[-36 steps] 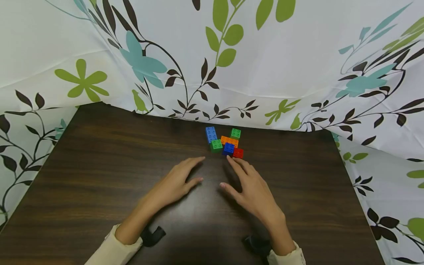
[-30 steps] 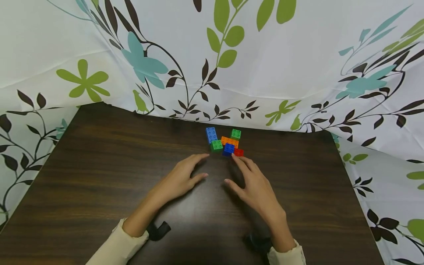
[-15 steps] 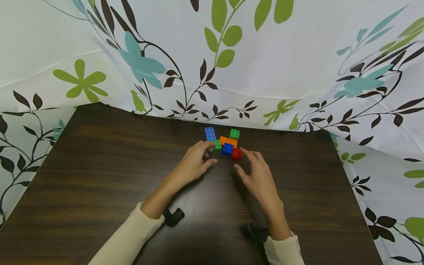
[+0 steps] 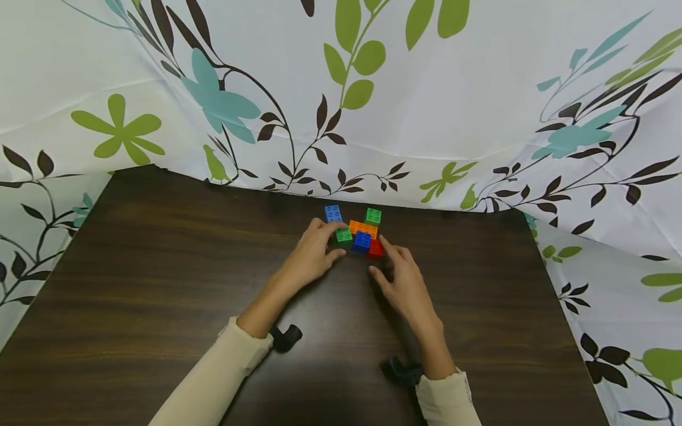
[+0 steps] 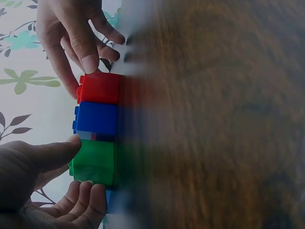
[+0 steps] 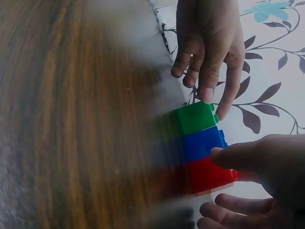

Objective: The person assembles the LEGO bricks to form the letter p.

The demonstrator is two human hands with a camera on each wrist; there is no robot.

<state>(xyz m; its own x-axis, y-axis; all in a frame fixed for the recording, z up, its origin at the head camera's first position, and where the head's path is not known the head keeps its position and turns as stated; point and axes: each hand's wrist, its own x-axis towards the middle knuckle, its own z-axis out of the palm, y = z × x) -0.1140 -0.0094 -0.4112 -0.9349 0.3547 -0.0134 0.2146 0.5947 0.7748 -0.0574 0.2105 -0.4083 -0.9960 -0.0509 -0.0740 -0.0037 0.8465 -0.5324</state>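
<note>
a: what could go wrong from here, and by what cause?

b: crowding is the likely cause: should the left hand point(image 4: 311, 253) close carelessly on the front green brick point(image 4: 343, 237), a fingertip might knock the dark blue brick point(image 4: 362, 242) or orange brick point(image 4: 364, 228); a push from the right hand point(image 4: 406, 284) might skid the red brick point(image 4: 375, 249)

a: how do the hands stand?

b: thumb and forefinger are apart on each; firm contact cannot be told

a: and the bricks, in the head view?

b: front green brick at the left hand's two o'clock, within its spread; red brick at the right hand's eleven o'clock; dark blue brick between
</note>
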